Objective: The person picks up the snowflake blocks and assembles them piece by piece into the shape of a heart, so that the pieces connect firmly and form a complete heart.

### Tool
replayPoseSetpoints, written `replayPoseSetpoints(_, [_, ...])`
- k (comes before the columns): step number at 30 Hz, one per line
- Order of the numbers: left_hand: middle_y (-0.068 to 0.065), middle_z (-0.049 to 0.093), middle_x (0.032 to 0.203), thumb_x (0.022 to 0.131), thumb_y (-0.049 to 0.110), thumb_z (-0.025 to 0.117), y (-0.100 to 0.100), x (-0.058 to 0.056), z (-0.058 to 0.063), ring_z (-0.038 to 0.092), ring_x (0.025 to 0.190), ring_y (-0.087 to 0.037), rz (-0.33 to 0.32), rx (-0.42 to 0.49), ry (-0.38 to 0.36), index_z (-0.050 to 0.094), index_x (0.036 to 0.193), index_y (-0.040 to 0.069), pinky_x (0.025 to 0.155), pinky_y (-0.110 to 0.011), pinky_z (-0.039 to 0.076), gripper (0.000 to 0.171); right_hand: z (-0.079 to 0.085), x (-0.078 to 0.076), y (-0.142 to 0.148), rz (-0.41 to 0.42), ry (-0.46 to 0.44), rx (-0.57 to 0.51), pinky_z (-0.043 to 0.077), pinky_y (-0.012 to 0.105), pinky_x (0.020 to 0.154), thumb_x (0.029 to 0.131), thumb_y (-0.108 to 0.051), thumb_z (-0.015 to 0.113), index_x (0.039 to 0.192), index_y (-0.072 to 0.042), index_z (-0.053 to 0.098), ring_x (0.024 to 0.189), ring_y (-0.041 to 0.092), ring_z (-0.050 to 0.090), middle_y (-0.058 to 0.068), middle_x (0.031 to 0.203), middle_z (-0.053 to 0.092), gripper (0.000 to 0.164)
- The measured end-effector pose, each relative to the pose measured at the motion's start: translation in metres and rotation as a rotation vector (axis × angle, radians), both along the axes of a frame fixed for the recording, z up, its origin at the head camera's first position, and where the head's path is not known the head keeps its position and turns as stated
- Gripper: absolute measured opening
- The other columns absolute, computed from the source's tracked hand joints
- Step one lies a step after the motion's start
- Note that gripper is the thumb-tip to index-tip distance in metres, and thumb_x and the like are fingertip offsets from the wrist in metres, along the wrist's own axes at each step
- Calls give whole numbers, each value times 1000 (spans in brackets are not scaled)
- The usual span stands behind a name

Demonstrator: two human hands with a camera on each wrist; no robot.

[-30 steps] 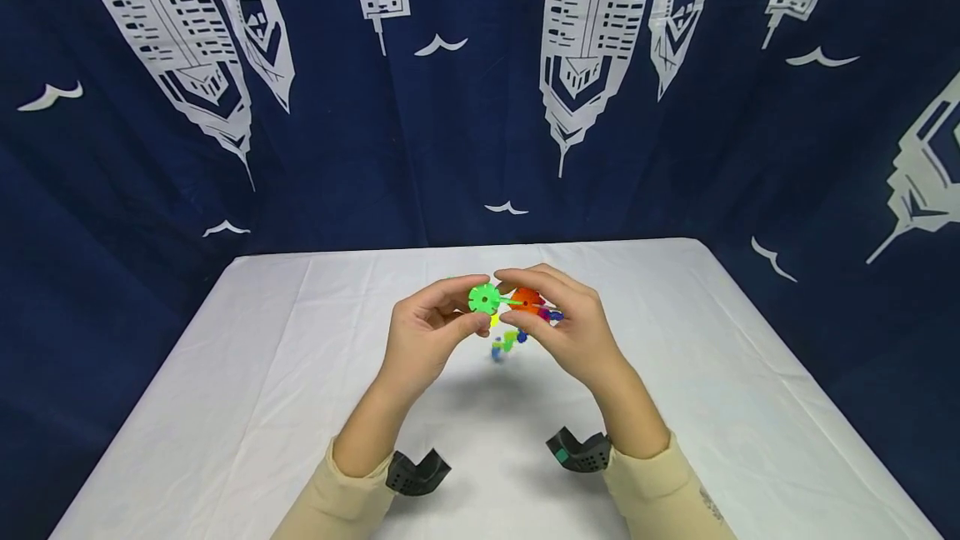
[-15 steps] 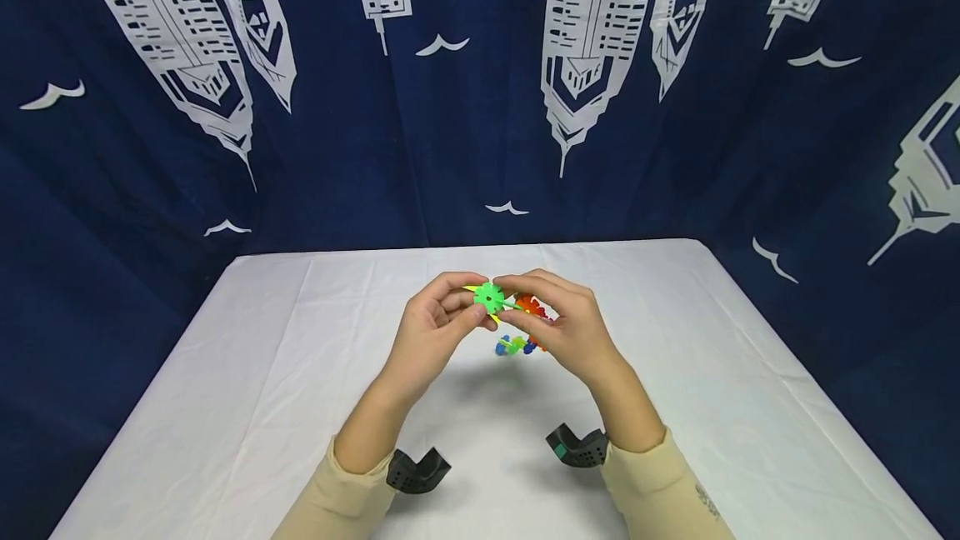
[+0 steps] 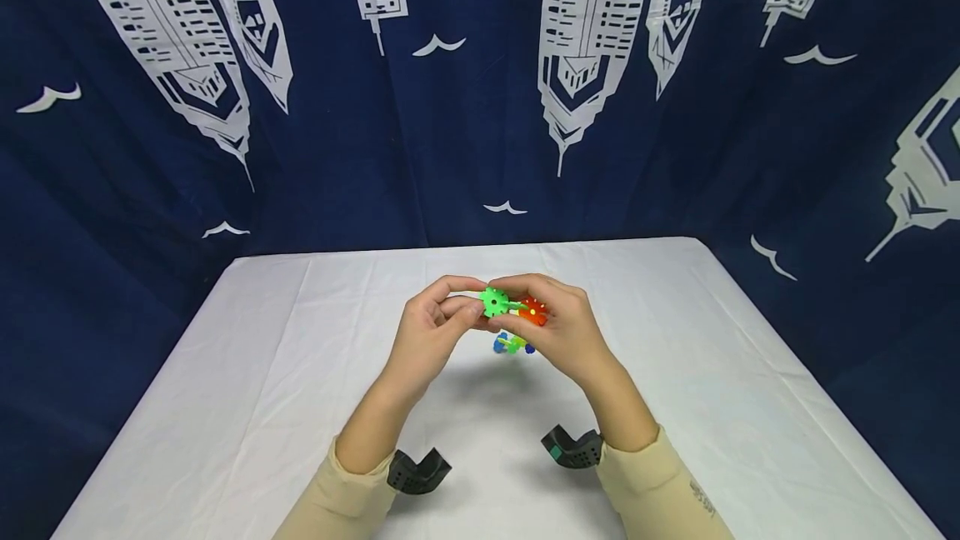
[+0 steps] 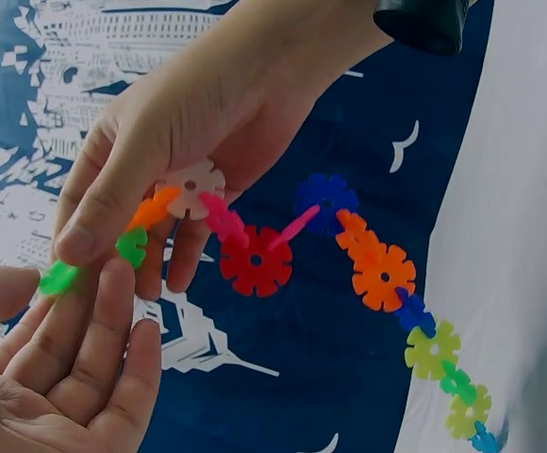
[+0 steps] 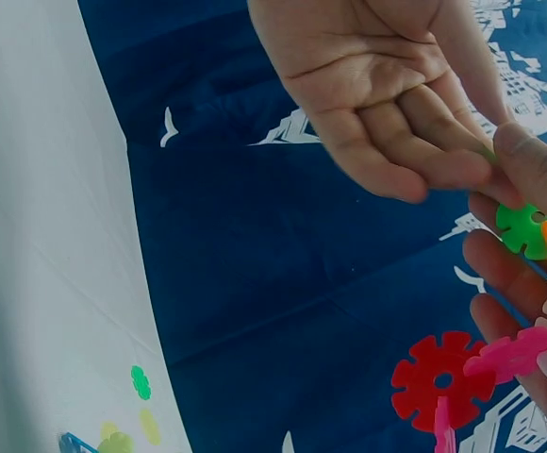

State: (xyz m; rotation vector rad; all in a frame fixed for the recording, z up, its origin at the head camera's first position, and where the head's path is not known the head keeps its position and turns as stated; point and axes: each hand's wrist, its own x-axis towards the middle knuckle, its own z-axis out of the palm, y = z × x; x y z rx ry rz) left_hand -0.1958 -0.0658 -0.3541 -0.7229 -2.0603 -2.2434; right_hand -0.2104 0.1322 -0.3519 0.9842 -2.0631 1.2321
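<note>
pinching a green disc (image 3: 494,302), left hand (image 3: 426,332) and right hand (image 3: 566,332) sit closer together than before.

We saw the left hand (image 3: 423,336) and right hand (image 3: 566,327) draw closer together over the last second, while the green disc (image 3: 494,302) shifted slightly rightward and the yellow edge beside the left hand's fingers slipped from sight.

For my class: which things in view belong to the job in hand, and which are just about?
Part of the job:
left hand
right hand
green disc
disc chain

Just about:
table
curtain
wrist mounts
</note>
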Motion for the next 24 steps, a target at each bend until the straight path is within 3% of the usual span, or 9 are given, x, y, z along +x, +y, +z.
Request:
replayPoseSetpoints(1, [-16,76,96,98,8,61,-1,-1,-1,74,83,-14,1,1,9,59,122,-1,94,-34,57,26,1,0,0,2,-10,0,58,16,78,71,-3,88,109,-6,72,88,15,71,8,98,77,42])
replayPoseSetpoints(6, [-18,73,97,98,6,58,-1,-11,-8,71,73,-13,42,-13,10,61,119,-2,84,-34,61,22,4,-1,6,-5,-48,-11,58,16,76,72,-1,87,109,-4,71,85,12,70,9,97,76,40])
replayPoseSetpoints(8, [-25,71,101,99,7,58,1,-17,-14,70,73,-13,65,-34,-7,62,117,0,83,-33,61,20,5,-1,9,-21,-54,-19,57,16,77,72,0,87,109,-4,71,86,10,68,9,97,76,41])
replayPoseSetpoints(12, [-19,73,101,99,8,59,6,-31,-35,70,77,-16,124,-103,-35,65,114,3,79,-26,59,17,5,-3,13,-59,-71,-35,56,14,77,72,1,87,110,-5,71,85,8,67,8,97,75,42])
replayPoseSetpoints(15, [-15,73,103,98,11,62,8,-43,-54,69,84,-21,198,-214,-42,67,113,6,75,-24,56,17,4,-5,14,-75,-87,-37,55,14,77,74,-1,86,111,-6,71,85,9,67,8,98,75,41])
replayPoseSetpoints(18, [-9,73,110,96,15,66,9,-56,-72,68,94,-23,260,-395,-50,68,117,10,77,-27,55,22,3,-6,15,-90,-106,-34,56,14,78,76,-2,85,112,-6,71,86,9,68,8,99,76,40])
replayPoseSetpoints(21, [-9,69,121,94,18,69,12,-71,-87,65,108,-25,266,-579,-35,66,125,12,89,-37,55,31,3,-6,17,-114,-111,-38,56,13,77,76,-2,85,113,-7,70,85,7,68,9,100,76,39])
replayPoseSetpoints(24, [-12,63,131,92,19,72,16,-85,-99,59,121,-31,262,-699,-12,64,130,11,102,-47,50,40,2,-7,19,-122,-116,-50,57,15,72,77,-1,84,114,-6,70,79,6,68,10,100,76,40])
